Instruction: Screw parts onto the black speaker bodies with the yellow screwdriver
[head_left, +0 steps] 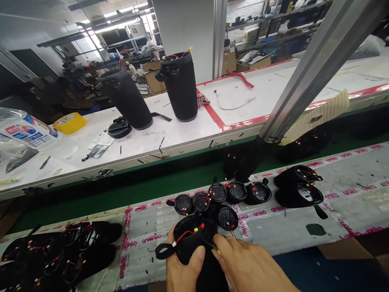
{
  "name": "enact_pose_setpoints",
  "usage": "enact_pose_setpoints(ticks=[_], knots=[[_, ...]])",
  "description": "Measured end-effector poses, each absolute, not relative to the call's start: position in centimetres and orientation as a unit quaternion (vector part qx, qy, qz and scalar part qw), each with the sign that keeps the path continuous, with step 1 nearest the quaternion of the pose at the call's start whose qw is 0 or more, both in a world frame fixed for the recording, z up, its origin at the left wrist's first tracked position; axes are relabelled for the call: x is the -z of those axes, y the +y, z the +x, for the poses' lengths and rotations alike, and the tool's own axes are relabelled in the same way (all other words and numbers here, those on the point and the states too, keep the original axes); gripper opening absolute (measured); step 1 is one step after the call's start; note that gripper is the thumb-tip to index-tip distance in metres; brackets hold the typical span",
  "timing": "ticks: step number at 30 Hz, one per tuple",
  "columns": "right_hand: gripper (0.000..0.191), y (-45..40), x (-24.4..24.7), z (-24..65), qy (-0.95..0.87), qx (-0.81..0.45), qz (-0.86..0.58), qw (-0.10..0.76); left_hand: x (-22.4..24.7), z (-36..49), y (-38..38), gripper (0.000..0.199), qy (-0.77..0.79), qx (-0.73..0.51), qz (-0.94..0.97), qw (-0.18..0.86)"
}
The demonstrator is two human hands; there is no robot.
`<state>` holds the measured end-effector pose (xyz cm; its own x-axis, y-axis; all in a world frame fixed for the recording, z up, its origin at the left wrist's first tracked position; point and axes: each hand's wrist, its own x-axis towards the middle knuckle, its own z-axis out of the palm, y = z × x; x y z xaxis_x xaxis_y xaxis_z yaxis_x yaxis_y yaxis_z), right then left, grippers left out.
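Observation:
A black fabric-covered cylinder point(209, 265) with an open top is tilted in front of me, red wires with a yellow and a red connector at its rim. My left hand point(184, 269) is wrapped round its left side, thumb on the front, beside a black strap loop point(164, 251). My right hand point(243, 259) is closed at the cylinder's right rim, fingers pinched near a small yellow piece; what exactly it grips is partly hidden. Just beyond stand several round black units point(227, 217) with red wires.
More black cylinders lie at the lower left point(103, 231) and right point(299, 194) on the taped grey surface point(142, 221). Across a green gap, a white bench point(170, 140) holds two upright cylinders point(182, 89), yellow tape point(71, 123) and a plastic bottle. A metal post point(316, 65) slants at the right.

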<state>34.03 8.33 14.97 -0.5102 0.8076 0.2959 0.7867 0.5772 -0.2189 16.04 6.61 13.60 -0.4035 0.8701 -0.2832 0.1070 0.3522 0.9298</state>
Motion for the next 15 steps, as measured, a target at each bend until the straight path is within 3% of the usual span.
enact_pose_setpoints(ticks=[11,15], knots=[[0.031,8.61,-15.33,33.45,-0.88,-0.035,-0.461,0.11,-13.59,16.28,6.54,0.073,0.741,-0.445,0.377,0.332],[0.021,8.47,-15.54,33.34,-0.872,-0.067,-0.459,0.154,-13.26,15.99,6.63,0.067,0.733,-0.461,0.351,0.356]])
